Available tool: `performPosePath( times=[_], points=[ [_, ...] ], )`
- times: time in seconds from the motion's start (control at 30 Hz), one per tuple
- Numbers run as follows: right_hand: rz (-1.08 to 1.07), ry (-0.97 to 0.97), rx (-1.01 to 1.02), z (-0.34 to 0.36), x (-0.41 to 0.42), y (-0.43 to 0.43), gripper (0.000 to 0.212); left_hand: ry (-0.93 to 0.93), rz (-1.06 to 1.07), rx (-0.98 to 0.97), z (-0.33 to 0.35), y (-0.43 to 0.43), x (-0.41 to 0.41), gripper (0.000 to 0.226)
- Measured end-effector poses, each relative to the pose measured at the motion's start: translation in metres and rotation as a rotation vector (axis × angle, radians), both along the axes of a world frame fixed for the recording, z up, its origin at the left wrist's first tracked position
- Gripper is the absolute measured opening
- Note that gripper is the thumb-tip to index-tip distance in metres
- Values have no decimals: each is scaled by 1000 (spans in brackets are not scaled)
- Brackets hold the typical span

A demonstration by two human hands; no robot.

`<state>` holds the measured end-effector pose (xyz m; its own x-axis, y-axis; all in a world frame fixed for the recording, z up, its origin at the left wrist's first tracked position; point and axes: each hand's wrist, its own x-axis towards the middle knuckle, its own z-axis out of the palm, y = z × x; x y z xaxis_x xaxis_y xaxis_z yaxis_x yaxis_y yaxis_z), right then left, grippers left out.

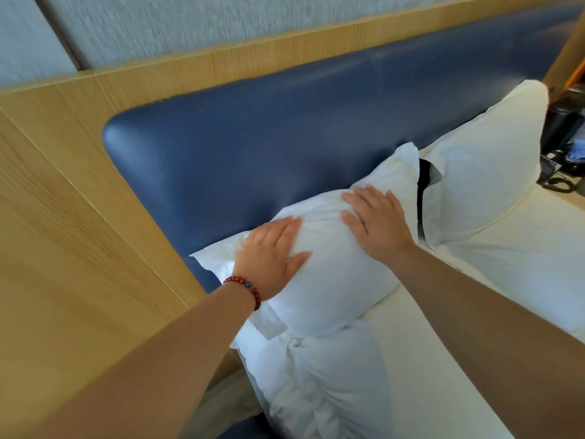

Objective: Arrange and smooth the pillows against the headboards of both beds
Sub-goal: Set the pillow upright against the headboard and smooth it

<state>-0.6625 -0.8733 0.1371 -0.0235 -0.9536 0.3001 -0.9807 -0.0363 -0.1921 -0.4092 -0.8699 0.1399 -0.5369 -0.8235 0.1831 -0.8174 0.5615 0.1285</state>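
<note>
A white pillow (pixel 326 274) leans against the blue padded headboard (pixel 253 147) at the bed's left end. My left hand (pixel 272 258), with a red bead bracelet at the wrist, lies flat on the pillow's left part, fingers straight. My right hand (pixel 376 223) presses flat on its upper right part. A second white pillow (pixel 481 172) stands against the headboard further right. The two pillows are a small gap apart.
A light wooden panel (pixel 79 217) frames the headboard on the left and top. The white sheet (pixel 493 299) covers the mattress, bunched at the near left corner. Dark objects, among them a corded telephone (pixel 560 172), sit on a nightstand at the far right.
</note>
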Motion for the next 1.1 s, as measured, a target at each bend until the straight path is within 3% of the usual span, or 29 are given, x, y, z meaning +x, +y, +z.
performPosePath(
  times=[0.2,0.37,0.43,0.5,0.57,0.63,0.67,0.8,0.87,0.97,1.03,1.1],
  points=[
    [-96,50,140,-1,-33,-40,54,4,-9,-33,-2,-24,-14,68],
    [-119,37,114,-5,-42,-52,50,-48,32,30,12,-23,-26,75],
    [-136,-10,4,-4,-37,-47,51,-54,57,-17,21,-21,-30,73],
    [-47,-75,-154,-3,-26,-34,52,30,23,-72,26,-15,-43,65],
    [155,-48,-183,-10,-18,-18,54,76,-70,-112,28,-15,-62,61],
    [230,9,-87,-20,-28,-10,62,-51,-118,-34,32,-21,-81,66],
    [155,-6,-64,-24,-43,-13,67,-132,-110,24,34,-26,-89,67],
    [-477,-313,153,-33,-112,-22,63,-255,-55,39,50,-44,-115,60],
    [-462,-360,56,-36,-116,-16,66,-169,-125,7,61,-52,-133,55],
    [-244,-524,-103,-45,-87,-6,67,-98,-319,78,59,-72,-167,56],
    [-193,-689,-69,-60,-79,-6,65,-216,-416,155,49,-87,-188,62],
    [-337,-917,101,-76,-97,-5,62,-346,-415,181,39,-100,-202,68]
  ],
)
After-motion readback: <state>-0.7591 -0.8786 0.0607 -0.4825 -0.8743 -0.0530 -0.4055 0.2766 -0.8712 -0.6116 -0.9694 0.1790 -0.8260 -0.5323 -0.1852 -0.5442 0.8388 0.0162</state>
